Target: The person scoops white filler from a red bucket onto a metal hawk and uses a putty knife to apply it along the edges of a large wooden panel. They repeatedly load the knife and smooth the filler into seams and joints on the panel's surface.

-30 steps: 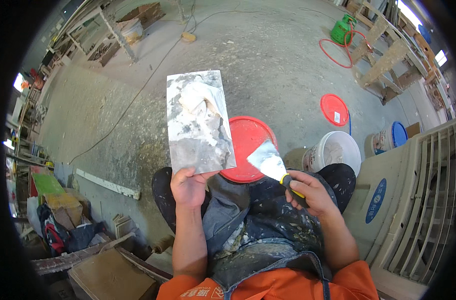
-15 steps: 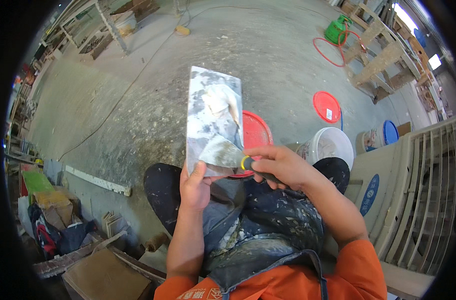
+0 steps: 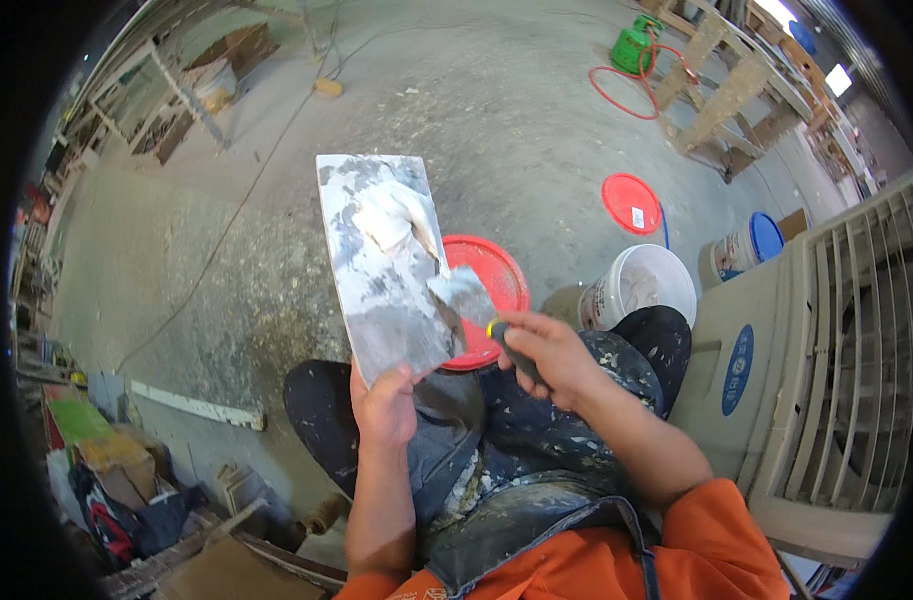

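Observation:
My left hand (image 3: 384, 408) grips the near end of a flat rectangular board (image 3: 396, 340), thumb on top and the other fingers largely hidden beneath it. White putty (image 3: 388, 215) sits in a lump on the board's far half, with grey smears around it. My right hand (image 3: 558, 362) is closed round the dark, yellow-ringed handle of a putty knife (image 3: 470, 298). Whitish paste coats the blade's tip, which is at the board's right edge. Below the board and knife is a round red lid (image 3: 506, 275), partly covered by them.
An open white bucket (image 3: 666, 280) stands right of my knee, near another red lid (image 3: 631, 203) and a blue-lidded bucket (image 3: 746, 250). A louvred beige unit (image 3: 766, 370) flanks my right side. Farther off are a green gas cylinder (image 3: 631, 48) with red hose and a wooden stand (image 3: 721, 100).
The putty knife has moved from flat on the board's near part to its right edge. The board has shifted left and tilted its far end leftward, uncovering more of the red lid.

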A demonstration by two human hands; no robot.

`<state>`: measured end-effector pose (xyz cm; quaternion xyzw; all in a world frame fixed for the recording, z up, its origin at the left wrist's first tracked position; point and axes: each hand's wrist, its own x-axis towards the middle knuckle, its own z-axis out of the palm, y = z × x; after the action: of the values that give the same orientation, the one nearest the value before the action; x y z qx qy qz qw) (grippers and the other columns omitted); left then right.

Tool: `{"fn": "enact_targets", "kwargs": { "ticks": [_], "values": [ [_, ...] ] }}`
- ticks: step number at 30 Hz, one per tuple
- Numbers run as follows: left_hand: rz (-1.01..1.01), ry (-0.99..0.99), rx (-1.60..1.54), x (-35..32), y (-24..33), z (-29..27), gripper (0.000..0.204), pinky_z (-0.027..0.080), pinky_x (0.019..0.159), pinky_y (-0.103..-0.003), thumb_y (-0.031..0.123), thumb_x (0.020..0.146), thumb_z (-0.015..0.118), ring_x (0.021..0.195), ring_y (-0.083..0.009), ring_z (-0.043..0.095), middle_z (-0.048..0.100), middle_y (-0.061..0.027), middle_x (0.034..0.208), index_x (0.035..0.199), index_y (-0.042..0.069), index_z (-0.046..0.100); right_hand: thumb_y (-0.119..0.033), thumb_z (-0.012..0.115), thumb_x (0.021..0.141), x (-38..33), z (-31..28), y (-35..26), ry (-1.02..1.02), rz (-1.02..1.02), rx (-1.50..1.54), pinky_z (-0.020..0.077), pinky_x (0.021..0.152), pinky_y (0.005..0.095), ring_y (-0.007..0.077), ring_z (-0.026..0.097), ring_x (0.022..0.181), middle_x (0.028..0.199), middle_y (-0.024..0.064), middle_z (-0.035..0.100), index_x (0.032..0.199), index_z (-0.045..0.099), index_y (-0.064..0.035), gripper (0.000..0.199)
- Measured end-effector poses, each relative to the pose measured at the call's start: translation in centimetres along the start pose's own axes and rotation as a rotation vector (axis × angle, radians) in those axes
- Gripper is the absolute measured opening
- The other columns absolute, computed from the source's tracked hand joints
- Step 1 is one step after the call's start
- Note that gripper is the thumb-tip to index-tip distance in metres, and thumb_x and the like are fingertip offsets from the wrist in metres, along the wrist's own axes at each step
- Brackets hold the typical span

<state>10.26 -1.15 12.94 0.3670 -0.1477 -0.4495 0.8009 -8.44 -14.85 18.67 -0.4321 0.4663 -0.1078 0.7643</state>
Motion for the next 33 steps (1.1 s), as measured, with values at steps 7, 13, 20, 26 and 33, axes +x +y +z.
{"fn": "enact_targets", "kwargs": {
  "ticks": [7, 13, 20, 26, 33],
  "values": [
    [-0.035, -0.083, 0.047, -0.3, 0.5, -0.5, 0.068, 0.058, 0.080, -0.043, 0.008, 0.078, 0.067, 0.103, -0.0317, 0.068, 0.064, -0.0185, 0.122, 0.140, -0.006, 0.044, -0.021, 0.060, 0.097, 3.9, -5.7, -8.9, -0.087, -0.112, -0.222, 0.0312, 0.036, 0.0224, 0.0066, 0.050, 0.048, 0.081, 0.0031, 0.067, 0.138, 0.060, -0.0084, 0.043],
    [-0.174, -0.120, 0.052, -0.7, 1.1, -0.6, 0.068, 0.046, 0.103, -0.038, 0.003, 0.069, 0.067, 0.116, -0.0271, 0.062, 0.065, -0.0139, 0.125, 0.134, -0.009, 0.053, -0.015, 0.065, 0.095, 5.5, -9.8, -16.8, -0.184, -0.064, -0.618, 0.0346, 0.041, 0.0233, 0.0067, 0.051, 0.050, 0.084, 0.0046, 0.071, 0.138, 0.063, -0.0103, 0.043],
    [-0.260, -0.164, 0.109, -0.6, 1.1, -0.8, 0.068, 0.048, 0.100, -0.036, 0.006, 0.067, 0.069, 0.111, -0.0253, 0.065, 0.067, -0.0132, 0.121, 0.132, -0.010, 0.056, -0.011, 0.071, 0.083, 7.8, -6.6, -24.4, -0.399, -0.084, -1.163, 0.0386, 0.043, 0.0245, 0.0085, 0.058, 0.055, 0.079, 0.0023, 0.072, 0.128, 0.072, -0.0093, 0.045],
    [-0.306, -0.138, 0.127, -0.4, 0.2, -0.7, 0.071, 0.048, 0.098, -0.034, -0.005, 0.065, 0.061, 0.108, -0.0232, 0.066, 0.067, -0.0114, 0.121, 0.135, -0.009, 0.055, -0.013, 0.077, 0.073, 10.9, 0.4, -25.3, -0.594, -0.032, -1.640, 0.0452, 0.048, 0.0307, 0.0149, 0.065, 0.062, 0.080, 0.0022, 0.073, 0.120, 0.077, -0.0207, 0.048],
    [-0.299, 0.085, 0.149, 0.5, -0.5, -0.2, 0.057, 0.053, 0.063, -0.031, -0.008, 0.065, 0.054, 0.072, -0.0213, 0.063, 0.066, -0.0100, 0.086, 0.122, -0.006, 0.061, -0.015, 0.074, 0.068, 3.2, 11.8, -15.9, -0.621, -0.826, -2.225, 0.0576, 0.067, 0.0436, 0.0338, 0.073, 0.080, 0.084, 0.0147, 0.076, 0.084, 0.079, -0.0084, 0.018]
  ]
}}
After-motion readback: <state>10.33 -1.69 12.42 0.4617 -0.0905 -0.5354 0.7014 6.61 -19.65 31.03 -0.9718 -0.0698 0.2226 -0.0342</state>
